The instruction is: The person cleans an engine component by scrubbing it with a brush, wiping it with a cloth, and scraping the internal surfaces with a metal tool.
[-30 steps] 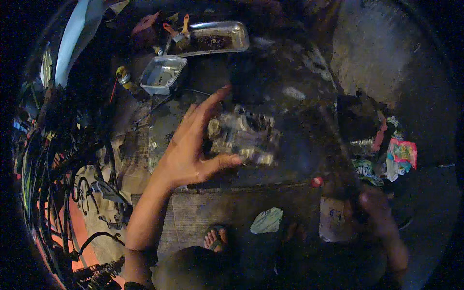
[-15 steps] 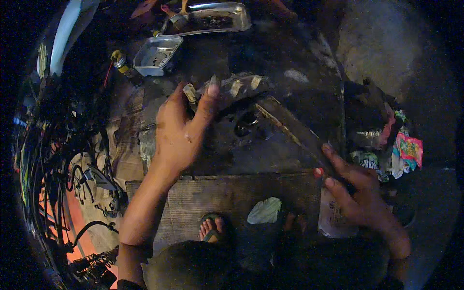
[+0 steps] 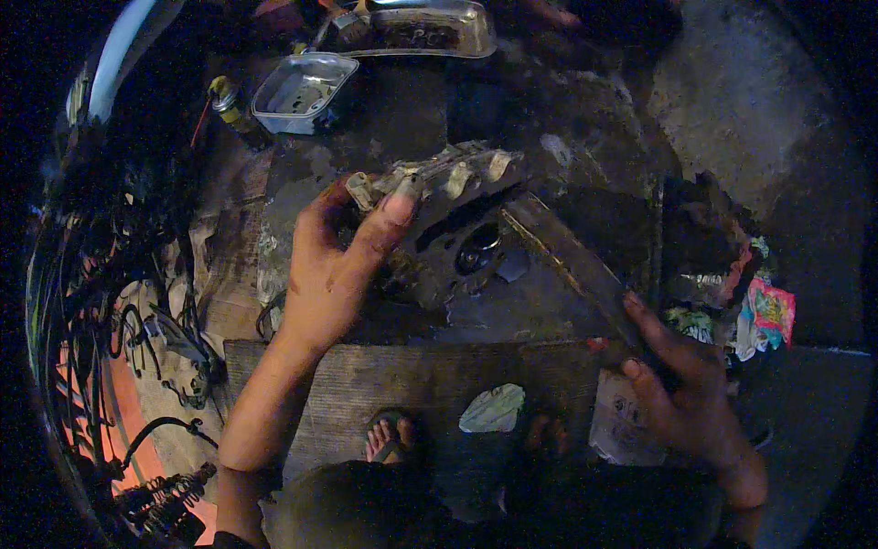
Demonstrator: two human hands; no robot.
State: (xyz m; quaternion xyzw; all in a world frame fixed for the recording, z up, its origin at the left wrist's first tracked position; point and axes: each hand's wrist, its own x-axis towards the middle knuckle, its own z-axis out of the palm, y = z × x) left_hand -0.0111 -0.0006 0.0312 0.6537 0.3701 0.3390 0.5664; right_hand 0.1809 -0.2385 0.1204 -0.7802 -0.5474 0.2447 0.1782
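My left hand (image 3: 334, 261) grips the left end of a greasy metal engine casting (image 3: 457, 188), its thumb lying on top. Pale lugs stand out along the casting's upper edge. A dark round opening with a shiny rim (image 3: 477, 250) shows just below it; whether it belongs to the same part I cannot tell. In my right hand (image 3: 681, 375) is a long, flat, dark bar-like tool (image 3: 572, 256) with a worn, lighter edge. It slants up and leftward, its far end close to the casting's right side; contact is unclear in the dim light.
Beyond the casting stand a clear plastic tub (image 3: 306, 96) and a metal tray (image 3: 476, 32) with dark liquid and a brush (image 3: 350, 29). A spray can (image 3: 226, 101) is at left, near tangled cables and a coil spring (image 3: 178, 489). Flattened cardboard (image 3: 357, 384) covers the floor; coloured wrappers (image 3: 768, 316) lie right.
The casting has tilted in my left hand, showing more of its lugged edge and the round opening. The bar's far end stays near it. The whole view has shifted slightly.
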